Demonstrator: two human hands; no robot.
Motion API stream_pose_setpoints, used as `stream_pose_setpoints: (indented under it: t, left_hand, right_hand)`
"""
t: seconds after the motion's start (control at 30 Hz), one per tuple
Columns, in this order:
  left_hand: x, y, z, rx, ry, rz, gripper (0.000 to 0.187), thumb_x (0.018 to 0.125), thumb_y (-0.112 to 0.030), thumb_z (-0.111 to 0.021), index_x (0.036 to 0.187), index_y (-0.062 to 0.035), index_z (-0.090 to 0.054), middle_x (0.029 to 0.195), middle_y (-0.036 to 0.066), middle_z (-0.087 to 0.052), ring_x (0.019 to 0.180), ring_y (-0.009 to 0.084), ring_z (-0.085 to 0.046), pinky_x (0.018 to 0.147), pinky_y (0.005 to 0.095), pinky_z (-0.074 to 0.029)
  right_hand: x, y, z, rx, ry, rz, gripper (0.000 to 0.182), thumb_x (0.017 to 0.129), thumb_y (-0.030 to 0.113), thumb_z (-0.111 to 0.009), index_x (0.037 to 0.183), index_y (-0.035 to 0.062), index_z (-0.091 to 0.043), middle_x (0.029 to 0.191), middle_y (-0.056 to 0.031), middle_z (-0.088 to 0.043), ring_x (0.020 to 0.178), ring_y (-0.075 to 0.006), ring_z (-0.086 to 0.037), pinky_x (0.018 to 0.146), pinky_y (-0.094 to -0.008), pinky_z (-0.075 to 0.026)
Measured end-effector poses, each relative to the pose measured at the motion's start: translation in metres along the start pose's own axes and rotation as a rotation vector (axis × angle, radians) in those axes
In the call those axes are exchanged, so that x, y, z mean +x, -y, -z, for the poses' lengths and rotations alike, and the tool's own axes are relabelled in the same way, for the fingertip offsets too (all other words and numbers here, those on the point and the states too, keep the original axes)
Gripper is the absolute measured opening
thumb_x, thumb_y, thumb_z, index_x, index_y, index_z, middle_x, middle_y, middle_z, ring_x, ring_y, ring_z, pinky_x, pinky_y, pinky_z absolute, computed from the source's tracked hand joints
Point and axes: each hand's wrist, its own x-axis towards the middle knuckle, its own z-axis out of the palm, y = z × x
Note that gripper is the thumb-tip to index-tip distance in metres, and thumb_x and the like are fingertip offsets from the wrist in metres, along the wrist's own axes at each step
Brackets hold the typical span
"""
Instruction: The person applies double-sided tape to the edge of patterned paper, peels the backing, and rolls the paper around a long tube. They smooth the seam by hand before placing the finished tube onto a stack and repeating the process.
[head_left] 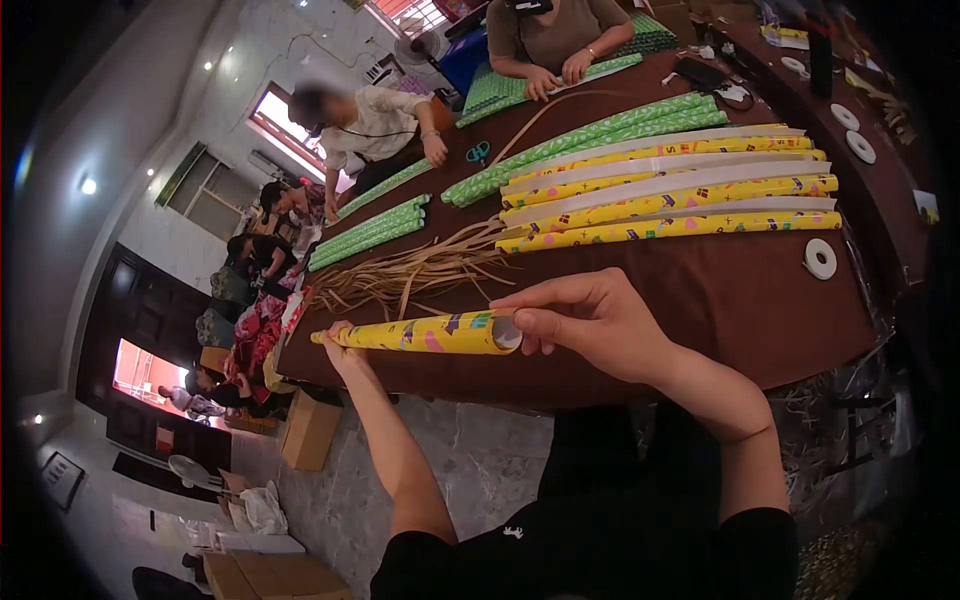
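A yellow roll of wrapping paper (420, 335) with a colourful print lies across in front of me, over the near table edge. My left hand (343, 343) is closed around its far, narrow end. At the wider open end, where the white inside shows, my right hand (600, 322) pinches the paper's edge between thumb and fingers. Just beyond the roll is a loose bundle of thin brown paper strips (400, 272). Several more yellow rolls (670, 228), with whitish paper edges between them, lie farther right on the brown-covered table (640, 310).
Green patterned rolls (600, 150) lie behind the yellow ones, with a smaller green stack (370, 235) at left. Tape rolls (820, 258) sit at right, teal scissors (479, 153) near the middle. Two people work across the table. A cardboard box (311, 430) stands on the floor.
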Motion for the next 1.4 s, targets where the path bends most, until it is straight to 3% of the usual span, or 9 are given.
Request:
stream_pose_setpoints:
  t: [0.3,0.93,1.07,1.13,1.17,1.23,1.27,1.33,1.4]
  left_hand:
    - [0.000,-0.009,0.008,0.050,0.004,-0.080,0.027,0.097,-0.025,-0.057,0.092,-0.0030,-0.042,0.068,0.004,-0.042,0.054,0.0163,-0.051,0.052,0.0302,-0.050]
    - [-0.016,-0.011,-0.010,-0.032,0.082,-0.125,0.031,0.097,-0.030,-0.057,0.103,-0.0037,-0.043,0.065,0.003,-0.043,0.058,0.0149,-0.050,0.051,0.0261,-0.047]
    - [-0.023,0.013,-0.008,0.129,0.209,-0.144,0.028,0.097,-0.030,-0.057,0.094,-0.0035,-0.049,0.076,0.005,-0.050,0.066,0.0165,-0.052,0.063,0.0289,-0.050]
    - [-0.052,0.056,-0.037,0.202,0.185,-0.234,0.030,0.098,-0.031,-0.054,0.096,-0.0008,-0.051,0.079,0.007,-0.052,0.071,0.0200,-0.053,0.080,0.0379,-0.050]
    - [-0.067,0.067,-0.044,0.174,0.331,-0.128,0.030,0.099,-0.030,-0.053,0.098,0.0004,-0.054,0.080,0.008,-0.054,0.074,0.0208,-0.054,0.089,0.0409,-0.049]
    - [-0.099,0.096,-0.066,0.077,0.363,0.030,0.027,0.098,-0.027,-0.054,0.103,-0.0013,-0.058,0.078,0.007,-0.055,0.080,0.0205,-0.058,0.101,0.0419,-0.044]
    - [-0.108,0.108,-0.069,0.077,0.364,0.031,0.030,0.096,-0.025,-0.058,0.112,0.0008,-0.059,0.077,0.005,-0.054,0.078,0.0189,-0.056,0.098,0.0388,-0.043]
    - [-0.117,0.126,-0.066,0.129,0.450,0.074,0.016,0.096,-0.020,-0.056,0.100,-0.0052,-0.060,0.076,0.002,-0.052,0.077,0.0171,-0.055,0.097,0.0373,-0.043]
    - [-0.129,0.143,-0.068,0.122,0.419,0.121,0.013,0.095,-0.020,-0.056,0.093,-0.0069,-0.058,0.076,0.001,-0.052,0.075,0.0154,-0.054,0.094,0.0370,-0.044]
  right_hand:
    - [-0.009,-0.003,0.003,0.014,-0.013,-0.084,0.023,0.093,0.009,-0.065,0.113,-0.0016,-0.069,0.092,-0.0093,-0.072,0.075,-0.0102,-0.066,0.067,-0.0227,-0.055]
    - [-0.014,-0.017,0.007,-0.053,-0.124,-0.074,0.019,0.093,0.005,-0.063,0.108,-0.0066,-0.068,0.093,-0.0120,-0.070,0.077,-0.0142,-0.068,0.070,-0.0257,-0.057]
    - [-0.023,-0.037,0.040,0.106,-0.294,-0.128,0.021,0.099,0.007,-0.052,0.110,-0.0066,-0.061,0.090,-0.0125,-0.068,0.073,-0.0169,-0.068,0.067,-0.0274,-0.058]
    - [-0.041,-0.049,0.064,0.119,-0.385,-0.142,0.021,0.099,0.009,-0.049,0.112,-0.0057,-0.058,0.086,-0.0109,-0.066,0.069,-0.0154,-0.065,0.065,-0.0268,-0.057]
    - [-0.051,-0.055,0.072,0.204,-0.477,-0.142,0.022,0.098,0.009,-0.050,0.113,-0.0044,-0.057,0.085,-0.0095,-0.065,0.068,-0.0139,-0.064,0.064,-0.0258,-0.057]
    - [-0.078,-0.067,0.103,0.308,-0.618,-0.166,0.023,0.097,0.012,-0.052,0.115,-0.0022,-0.057,0.081,-0.0072,-0.063,0.067,-0.0117,-0.062,0.061,-0.0236,-0.055]
    - [-0.092,-0.072,0.119,0.327,-0.662,-0.184,0.025,0.097,0.014,-0.053,0.116,-0.0011,-0.057,0.079,-0.0063,-0.062,0.067,-0.0111,-0.061,0.060,-0.0225,-0.055]
    - [-0.119,-0.068,0.129,0.316,-0.835,-0.184,0.028,0.097,0.022,-0.056,0.115,0.0003,-0.057,0.081,-0.0064,-0.063,0.067,-0.0114,-0.062,0.059,-0.0209,-0.053]
    - [-0.148,-0.051,0.137,0.231,-0.711,-0.182,0.032,0.099,0.032,-0.053,0.111,0.0038,-0.058,0.089,-0.0072,-0.066,0.065,-0.0138,-0.063,0.058,-0.0218,-0.054]
